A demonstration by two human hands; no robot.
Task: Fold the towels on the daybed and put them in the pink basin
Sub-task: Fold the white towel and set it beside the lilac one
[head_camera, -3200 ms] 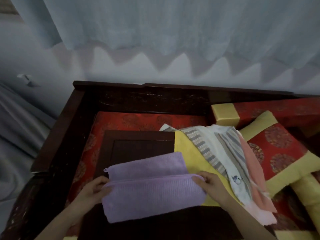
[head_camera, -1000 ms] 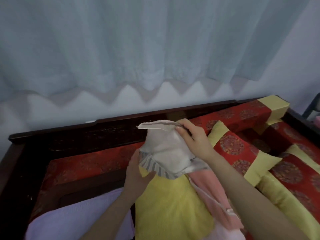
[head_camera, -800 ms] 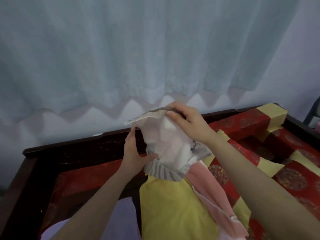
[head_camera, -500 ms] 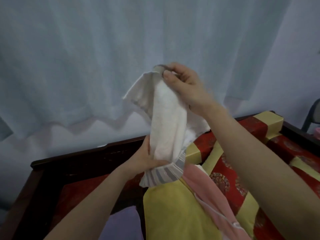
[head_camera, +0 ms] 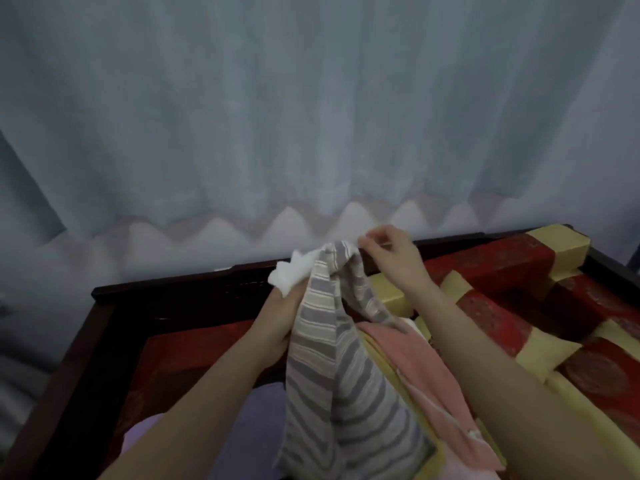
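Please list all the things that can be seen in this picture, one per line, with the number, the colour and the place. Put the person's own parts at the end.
striped towel: 1, grey and cream stripes with a white side, lifted in the centre, held by both hands
pink towel: 1, pink, lying right of the striped towel
yellow towel: 1, yellow, under the pink towel
purple towel: 1, lilac, bottom centre-left
cushions: several, red with yellow bands, right side
daybed frame: 1, dark wood, behind and at left
curtain: 1, pale blue-grey, upper half
pink basin: not in view
left hand: 1, gripping the striped towel from the left
right hand: 1, pinching the towel's top edge
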